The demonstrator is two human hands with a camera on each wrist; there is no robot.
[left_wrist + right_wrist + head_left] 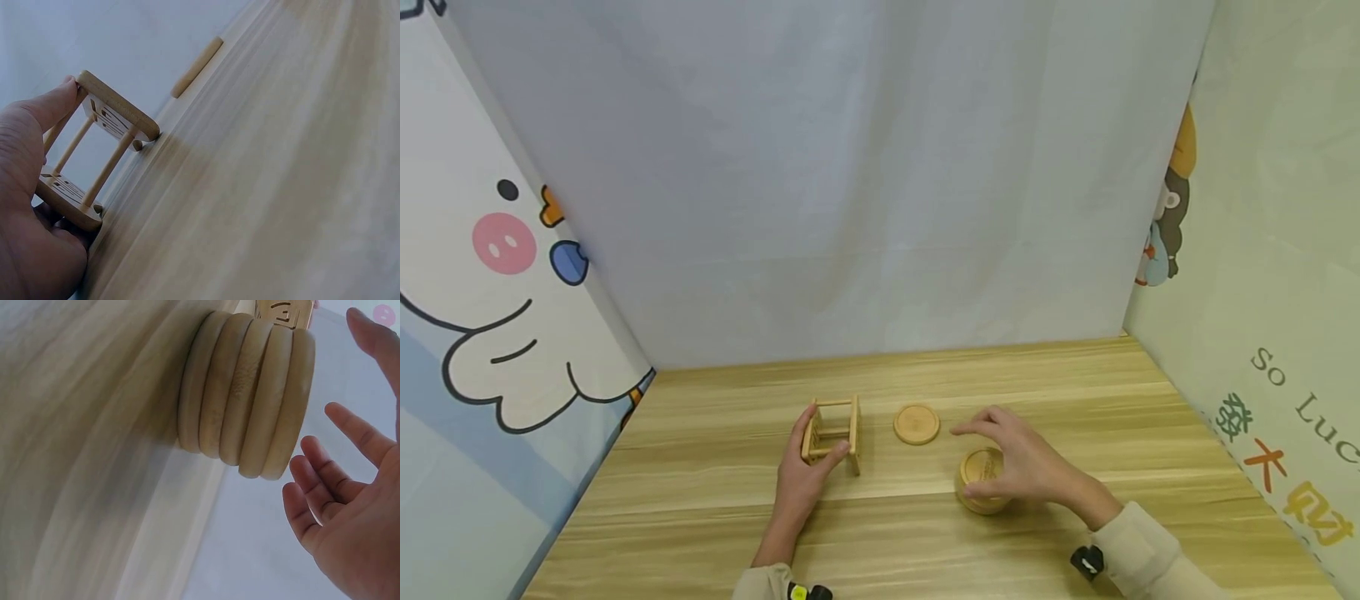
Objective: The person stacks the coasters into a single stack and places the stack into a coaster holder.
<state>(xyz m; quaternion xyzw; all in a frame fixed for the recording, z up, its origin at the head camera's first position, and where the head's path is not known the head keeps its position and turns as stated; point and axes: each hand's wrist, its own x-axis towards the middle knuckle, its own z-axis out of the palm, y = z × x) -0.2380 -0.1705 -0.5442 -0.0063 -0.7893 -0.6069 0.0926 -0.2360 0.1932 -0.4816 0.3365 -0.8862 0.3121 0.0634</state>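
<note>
My left hand grips a small wooden coaster holder with two cut-out side panels joined by rods. In the left wrist view the thumb and fingers span the holder's panels, and its lower edge is at the table. To its right one round wooden coaster lies flat. A stack of several wooden coasters stands farther right and nearer me. Over that stack hovers my right hand, thumb and fingers spread. The right wrist view shows this hand apart from the stacked coasters.
The wood-grain table ends at a pale curtain behind. Printed cloth panels stand at the left and right sides of the table.
</note>
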